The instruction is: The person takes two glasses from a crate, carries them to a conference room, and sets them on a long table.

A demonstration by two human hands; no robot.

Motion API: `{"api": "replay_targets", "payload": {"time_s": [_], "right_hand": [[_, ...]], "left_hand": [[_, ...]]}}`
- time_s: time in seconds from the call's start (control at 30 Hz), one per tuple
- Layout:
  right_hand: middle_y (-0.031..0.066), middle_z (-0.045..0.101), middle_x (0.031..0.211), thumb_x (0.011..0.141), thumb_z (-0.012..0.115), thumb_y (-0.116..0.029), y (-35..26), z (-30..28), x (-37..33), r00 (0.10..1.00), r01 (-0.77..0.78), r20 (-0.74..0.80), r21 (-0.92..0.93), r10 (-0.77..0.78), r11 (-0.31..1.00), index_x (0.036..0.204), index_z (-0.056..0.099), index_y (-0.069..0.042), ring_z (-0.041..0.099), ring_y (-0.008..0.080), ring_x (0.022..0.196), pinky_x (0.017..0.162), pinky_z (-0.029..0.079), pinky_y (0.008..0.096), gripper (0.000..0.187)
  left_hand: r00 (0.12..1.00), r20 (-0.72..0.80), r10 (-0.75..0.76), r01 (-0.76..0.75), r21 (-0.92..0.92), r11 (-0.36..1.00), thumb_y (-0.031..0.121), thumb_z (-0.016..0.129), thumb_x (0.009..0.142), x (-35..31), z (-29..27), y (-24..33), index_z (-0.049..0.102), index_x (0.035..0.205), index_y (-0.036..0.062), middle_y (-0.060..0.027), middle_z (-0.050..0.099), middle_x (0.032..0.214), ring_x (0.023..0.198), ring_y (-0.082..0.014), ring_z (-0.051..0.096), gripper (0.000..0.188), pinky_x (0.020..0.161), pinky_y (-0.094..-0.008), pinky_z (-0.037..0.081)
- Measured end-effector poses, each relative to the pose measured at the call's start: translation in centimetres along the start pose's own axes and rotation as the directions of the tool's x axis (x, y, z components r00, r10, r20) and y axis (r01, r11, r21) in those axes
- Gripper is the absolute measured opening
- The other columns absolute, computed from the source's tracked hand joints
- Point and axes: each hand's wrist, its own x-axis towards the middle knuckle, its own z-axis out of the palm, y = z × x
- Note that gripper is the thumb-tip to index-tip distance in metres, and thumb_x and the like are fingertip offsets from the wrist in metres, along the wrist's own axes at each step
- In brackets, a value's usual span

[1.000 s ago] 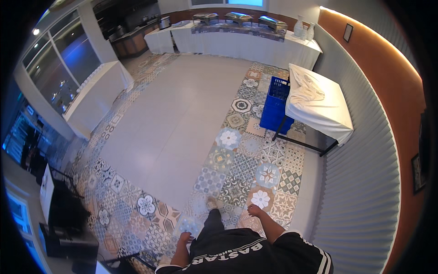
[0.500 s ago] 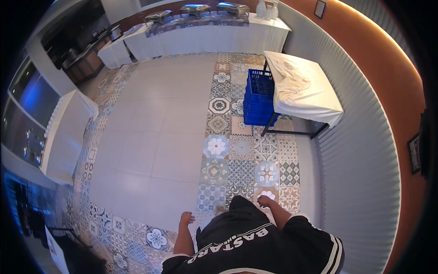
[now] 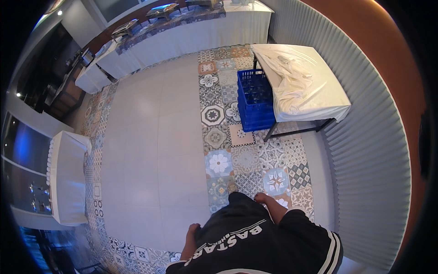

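Note:
My left hand hangs at my side by the black shirt, fingers curled, holding nothing that I can see. My right hand sits at the front of my body, above the patterned floor tiles, and seems empty too. Ahead to the right stands a table with a loose white cloth crumpled on top. A stack of blue plastic crates rests on the floor against its left side. Both hands are far from the table and the crates.
A long row of white-skirted buffet tables with chafing dishes runs along the far wall. Another white-clothed table stands at the left. A grey ribbed wall curves along the right. Pale tiles and a patterned tile strip cover the floor.
The view has swung left to right and I have moved forward: the clothed table and blue crates are closer and more central. My arms stay low at my sides.

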Motion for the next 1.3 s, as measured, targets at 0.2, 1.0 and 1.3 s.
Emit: {"api": "replay_targets", "payload": {"time_s": [0.2, 1.0, 1.3], "right_hand": [[0.0172, 0.064, 0.071, 0.076, 0.052, -0.025, 0.8, -9.9, 7.3, 0.981, -0.175, -0.029, 0.298, 0.192, 0.939, 0.069, 0.062, 0.000, 0.063, 0.0298, 0.064, 0.064, 0.051, 0.0395, 0.027], [0.0089, 0.061, 0.082, 0.086, 0.055, -0.024, 5.3, -39.2, 22.6, 0.634, -0.199, 0.058, 0.976, 0.771, 0.090, 0.105, 0.053, -0.005, 0.062, 0.0194, 0.066, 0.054, 0.051, 0.0347, 0.027], [0.0088, 0.060, 0.084, 0.086, 0.055, -0.021, 8.8, -49.1, 30.5, 0.553, -0.055, 0.039, 0.998, 0.832, -0.011, 0.111, 0.052, -0.005, 0.061, 0.0190, 0.067, 0.053, 0.049, 0.0334, 0.030]], "left_hand": [[0.997, -0.074, 0.003, 0.000, 0.038, 0.999, 0.022, 0.056, 0.077, 8.7, -8.8, -1.2, 0.067, 0.093, 0.0075, -0.0167, 0.066, 0.093, 0.086, -0.0331, 0.063, 0.024, 0.074, -0.0429, 0.052], [0.809, 0.390, -0.440, 0.587, -0.479, 0.653, 0.019, 0.047, 0.087, 58.4, -45.7, -0.5, 0.049, 0.110, 0.0032, -0.0157, 0.064, 0.089, 0.066, -0.0260, 0.063, 0.029, 0.056, -0.0403, 0.049], [0.834, 0.458, -0.310, 0.512, -0.429, 0.744, 0.021, 0.049, 0.087, 73.1, -55.6, 5.1, 0.050, 0.106, 0.0041, -0.0155, 0.064, 0.082, 0.061, -0.0268, 0.063, 0.026, 0.051, -0.0407, 0.049]]}}
